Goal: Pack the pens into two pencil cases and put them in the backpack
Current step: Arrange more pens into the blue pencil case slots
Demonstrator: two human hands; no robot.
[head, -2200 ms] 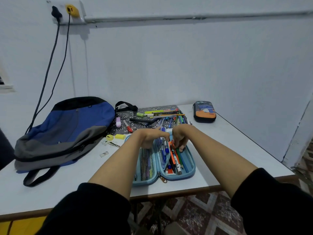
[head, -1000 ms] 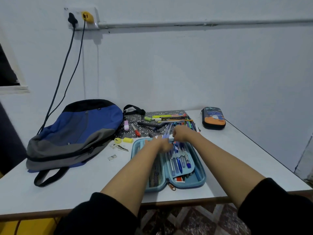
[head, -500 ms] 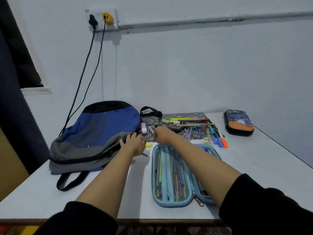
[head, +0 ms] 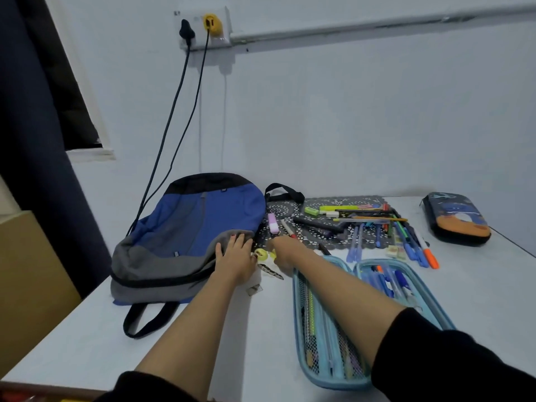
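Observation:
A light blue pencil case [head: 333,382] lies open on the white table, with pens in both halves. My right forearm crosses over it. A second, dark pencil case [head: 458,220] lies closed at the far right. Loose pens [head: 377,224] are spread on a patterned mat [head: 316,232] behind the open case. The blue and grey backpack [head: 191,227] lies flat at the left. My left hand [head: 235,258] rests on its grey edge with straight fingers. My right hand [head: 285,250] reaches down with curled fingers onto a small yellow piece [head: 272,254], beside a round yellow item [head: 261,253].
Two cables [head: 174,117] hang from a wall socket down behind the backpack. A pink eraser [head: 272,223] and a red-tipped pen [head: 288,229] lie on the mat's left end. Small scraps [head: 271,271] lie near my hands. The table's front edge is close to my body.
My hands have left the open case and moved left. The left hand now lies on the backpack, and the right hand has dropped onto the small yellow items. The camera turned left.

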